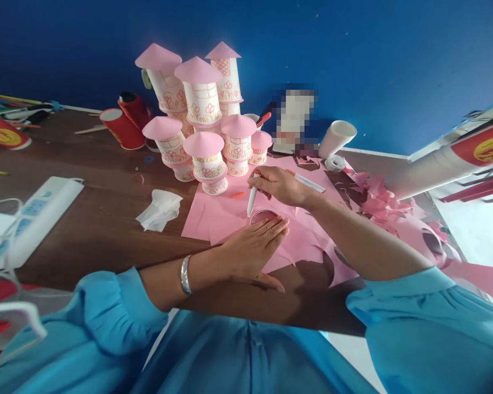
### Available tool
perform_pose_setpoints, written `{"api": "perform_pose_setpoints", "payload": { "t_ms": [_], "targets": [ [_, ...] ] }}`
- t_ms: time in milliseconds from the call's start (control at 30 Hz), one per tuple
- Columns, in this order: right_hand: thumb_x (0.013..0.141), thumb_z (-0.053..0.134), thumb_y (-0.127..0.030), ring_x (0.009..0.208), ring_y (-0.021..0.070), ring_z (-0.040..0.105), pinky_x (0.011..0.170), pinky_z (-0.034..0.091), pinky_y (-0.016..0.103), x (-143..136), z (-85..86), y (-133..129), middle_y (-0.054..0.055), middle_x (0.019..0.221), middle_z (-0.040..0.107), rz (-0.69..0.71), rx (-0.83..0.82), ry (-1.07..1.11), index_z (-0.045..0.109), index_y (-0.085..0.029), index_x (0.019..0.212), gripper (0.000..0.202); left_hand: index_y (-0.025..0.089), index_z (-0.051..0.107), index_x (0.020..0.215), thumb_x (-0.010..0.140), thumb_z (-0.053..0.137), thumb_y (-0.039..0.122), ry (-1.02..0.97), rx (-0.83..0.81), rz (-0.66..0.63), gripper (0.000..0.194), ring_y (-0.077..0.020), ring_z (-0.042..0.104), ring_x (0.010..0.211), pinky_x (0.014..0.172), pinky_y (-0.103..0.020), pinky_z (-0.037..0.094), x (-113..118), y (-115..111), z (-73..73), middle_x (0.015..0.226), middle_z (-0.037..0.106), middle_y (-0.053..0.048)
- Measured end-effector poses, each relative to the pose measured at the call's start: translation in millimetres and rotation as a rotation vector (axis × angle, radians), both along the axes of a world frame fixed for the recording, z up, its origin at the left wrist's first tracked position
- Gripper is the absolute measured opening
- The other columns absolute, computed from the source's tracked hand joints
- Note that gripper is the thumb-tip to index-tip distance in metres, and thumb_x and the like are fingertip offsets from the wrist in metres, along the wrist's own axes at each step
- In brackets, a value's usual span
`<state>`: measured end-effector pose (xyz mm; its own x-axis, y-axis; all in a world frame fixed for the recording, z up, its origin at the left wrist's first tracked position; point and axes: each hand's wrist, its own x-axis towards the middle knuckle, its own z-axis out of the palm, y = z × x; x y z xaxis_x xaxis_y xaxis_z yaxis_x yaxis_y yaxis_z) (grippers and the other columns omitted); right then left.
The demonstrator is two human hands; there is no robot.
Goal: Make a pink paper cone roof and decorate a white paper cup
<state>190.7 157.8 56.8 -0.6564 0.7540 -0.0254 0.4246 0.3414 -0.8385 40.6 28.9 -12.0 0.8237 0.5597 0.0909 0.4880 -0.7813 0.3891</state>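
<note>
Head view shows us roofed towers [204, 104], seemingly finished, near the table's [107, 213] back edge, while toward its front edge our right hand [281, 186] grips a white pen [252, 201] and our flattened left hand [250, 246] covers a ring [259, 212] on pink paper [213, 216], apparently left to cut.

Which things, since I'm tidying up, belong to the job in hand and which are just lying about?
Seemingly in the job:
white pen, in the right hand
round rim, partly under the left hand
pink paper
pink-roofed towers, probably

Probably just lying about:
power strip
crumpled tissue
</note>
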Motion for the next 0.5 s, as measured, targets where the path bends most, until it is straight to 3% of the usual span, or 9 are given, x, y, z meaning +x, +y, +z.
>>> {"api": "perform_pose_setpoints", "payload": {
  "t_ms": [267,500],
  "targets": [
    [0.102,0.059,-0.057,0.062,0.0127,0.046,0.061,0.035,0.029,-14.8,-2.2,11.2,-0.003,0.063,0.053,0.177,-0.016,-0.106,0.051,-0.022,0.071,0.048,0.001,0.020,0.164,0.081,0.047,0.093,-0.027,0.012,0.013,0.128,-0.0393,0.026,0.162,0.133,-0.051,0.020,0.0,-1.3,-6.3,0.171,0.027,-0.032],
    [0.101,0.064,-0.049,0.064,0.0130,0.047,0.062,0.037,0.029,1.7,-2.3,16.6,-0.002,0.066,0.055,0.094,0.027,-0.075,0.054,-0.022,0.071,0.042,0.003,0.015,0.166,0.085,0.047,0.089,-0.035,0.009,0.002,0.122,-0.0389,0.024,0.163,0.133,-0.052,0.020,-1.0,-0.5,-4.7,0.172,0.026,-0.030]
  ]
}}
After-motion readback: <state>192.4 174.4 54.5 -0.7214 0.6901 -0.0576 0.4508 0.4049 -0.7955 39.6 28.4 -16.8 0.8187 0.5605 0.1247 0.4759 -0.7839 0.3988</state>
